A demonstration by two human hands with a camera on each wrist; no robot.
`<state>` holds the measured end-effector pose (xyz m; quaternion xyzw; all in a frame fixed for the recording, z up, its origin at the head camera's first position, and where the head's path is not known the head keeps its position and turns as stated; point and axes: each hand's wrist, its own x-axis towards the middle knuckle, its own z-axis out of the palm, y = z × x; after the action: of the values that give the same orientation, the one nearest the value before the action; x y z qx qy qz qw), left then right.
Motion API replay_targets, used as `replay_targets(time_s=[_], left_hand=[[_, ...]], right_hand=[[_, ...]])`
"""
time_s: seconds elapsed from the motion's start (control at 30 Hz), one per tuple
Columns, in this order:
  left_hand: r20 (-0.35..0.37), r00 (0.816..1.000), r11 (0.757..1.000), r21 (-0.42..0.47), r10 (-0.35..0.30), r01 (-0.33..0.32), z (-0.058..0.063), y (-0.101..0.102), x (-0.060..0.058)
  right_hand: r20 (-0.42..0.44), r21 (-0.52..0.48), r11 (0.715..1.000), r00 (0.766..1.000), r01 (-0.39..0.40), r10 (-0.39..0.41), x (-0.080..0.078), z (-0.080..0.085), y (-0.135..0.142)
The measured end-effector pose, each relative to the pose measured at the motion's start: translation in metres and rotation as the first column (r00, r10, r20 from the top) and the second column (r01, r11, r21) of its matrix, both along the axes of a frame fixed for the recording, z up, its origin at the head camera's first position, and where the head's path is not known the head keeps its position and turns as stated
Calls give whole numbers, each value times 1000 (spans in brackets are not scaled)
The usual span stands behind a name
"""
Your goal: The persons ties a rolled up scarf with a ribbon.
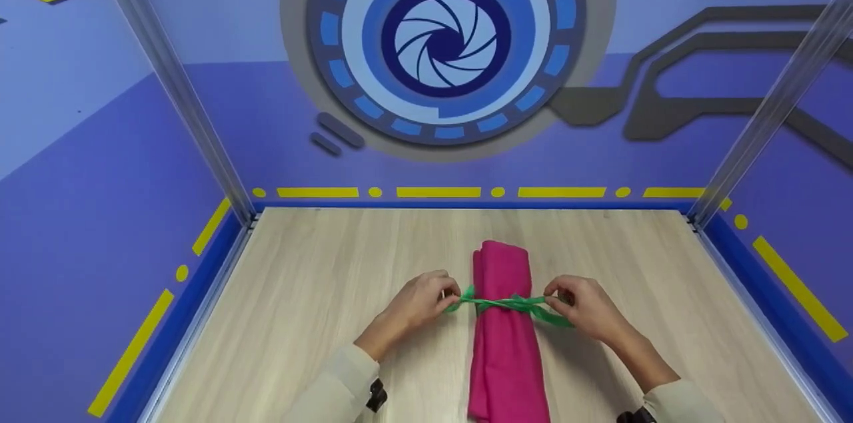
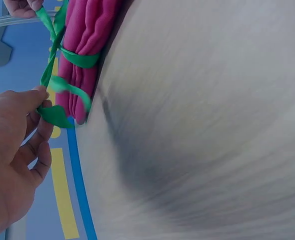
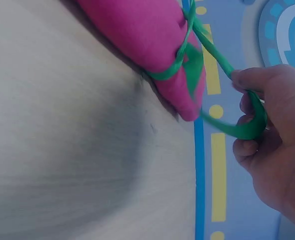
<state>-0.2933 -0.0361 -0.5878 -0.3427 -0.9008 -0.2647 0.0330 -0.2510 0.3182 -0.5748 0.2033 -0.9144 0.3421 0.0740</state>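
A folded magenta cloth (image 1: 508, 363) lies lengthwise on the wooden table, with a green ribbon (image 1: 513, 304) wrapped round its middle. On the cloth's left side my left hand (image 1: 416, 303) pinches one end of the ribbon between thumb and fingers. To the right, my right hand (image 1: 586, 306) pinches the other end. Between the hands the ribbon is stretched across the top of the cloth, its strands crossing there. In the left wrist view a loose tail hangs below the left fingers (image 2: 35, 97). The right wrist view shows ribbon looping through the curled right fingers (image 3: 247, 100).
The light wooden table (image 1: 320, 263) ends at a blue back wall (image 1: 233, 130) with yellow dashes and a round printed emblem. Clear posts (image 1: 180, 83) rise at both back corners, and side walls enclose the table left and right.
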Motion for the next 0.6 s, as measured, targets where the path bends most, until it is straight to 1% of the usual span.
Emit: replay_targets(time_s=[0.07, 0.2, 0.37, 0.6], left_hand=[[3, 1000, 1000, -16, 4, -4, 0, -2, 0], [5, 1000, 999, -39, 20, -20, 0, -5, 0], [-17, 1000, 999, -44, 24, -25, -2, -7, -2], [-30, 999, 999, -30, 39, -40, -12, -15, -1]], right_hand=[[-6, 31, 1000, 1000, 2, -2, 0, 0, 3], [-33, 87, 996, 999, 34, -31, 0, 0, 9], [-59, 156, 986, 997, 57, -48, 1, 2, 16], [-90, 240, 967, 994, 85, -65, 3, 0, 26]])
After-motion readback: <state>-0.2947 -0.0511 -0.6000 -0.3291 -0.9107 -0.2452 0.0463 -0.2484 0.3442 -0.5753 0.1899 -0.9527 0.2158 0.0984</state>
